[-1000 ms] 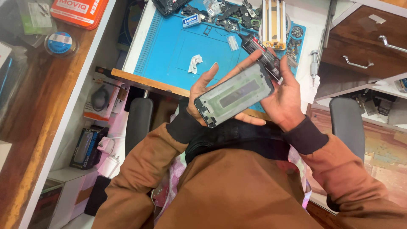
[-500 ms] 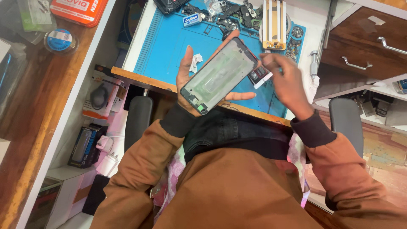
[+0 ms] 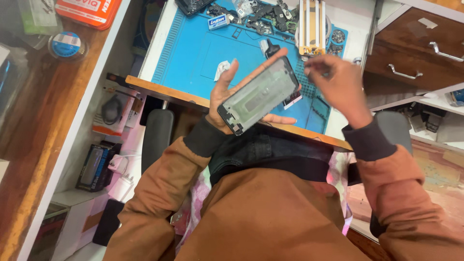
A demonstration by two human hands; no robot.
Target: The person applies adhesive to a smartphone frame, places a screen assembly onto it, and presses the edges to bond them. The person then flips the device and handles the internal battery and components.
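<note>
Above the near edge of the table (image 3: 159,89), a grey phone frame (image 3: 258,94) is held tilted in the left hand (image 3: 232,99), cradled on the palm with the fingers (image 3: 229,75) spread behind it; a blue work mat (image 3: 203,48) is seen beneath; further right, the right hand (image 3: 338,84) is raised just beside the frame, blurred, its fingers drawn together, whether pinching anything cannot be told.

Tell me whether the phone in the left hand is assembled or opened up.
Opened up: the phone frame shows its bare grey inner side, resting on the left hand.
</note>
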